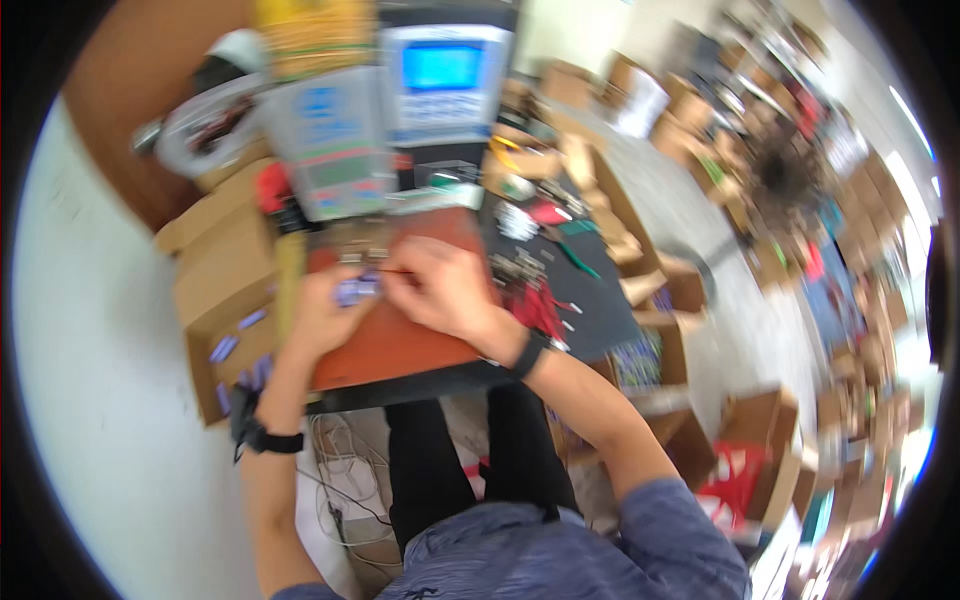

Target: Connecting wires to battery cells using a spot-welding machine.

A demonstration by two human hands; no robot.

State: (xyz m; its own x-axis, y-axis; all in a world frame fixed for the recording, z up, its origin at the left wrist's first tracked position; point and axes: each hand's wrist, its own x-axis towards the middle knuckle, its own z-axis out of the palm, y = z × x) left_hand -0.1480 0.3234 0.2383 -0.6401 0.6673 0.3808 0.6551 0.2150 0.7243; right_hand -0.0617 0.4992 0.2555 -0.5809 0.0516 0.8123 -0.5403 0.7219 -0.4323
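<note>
- Blurred workshop clutter filled the view, and a pale floor (110, 400) curved away at the left under the fisheye bend.
- Nearest, the person's blue-grey knit sleeves and dark trousers rose from the lower edge, with loose white cables (345, 490) on the floor beside the legs.
- A black band (278, 441) circled the left wrist and a dark watch (530, 352) the right.
- Both forearms reached onto a smooth reddish-brown mat (390, 345) lying on the table (600, 310).
- The left hand (325, 310) was curled around a small purple piece (355, 290), fingers pinched closed on it just above the mat.
- The right hand (440, 285) was closed on a thin dark rod-like tool (392, 270), its tip meeting the purple piece; what kind of tool it was could not be made out.
- An open cardboard box (225, 290) at the left held more small purple pieces, half hidden by the left arm.
- Red-handled tools (540, 305) lay smeared on the black table surface to the right.
- Farther back stood a boxy grey device (445, 85) with a blue screen, its top cut off.
- Cardboard cartons (760, 420) beyond dissolved into motion blur.
</note>
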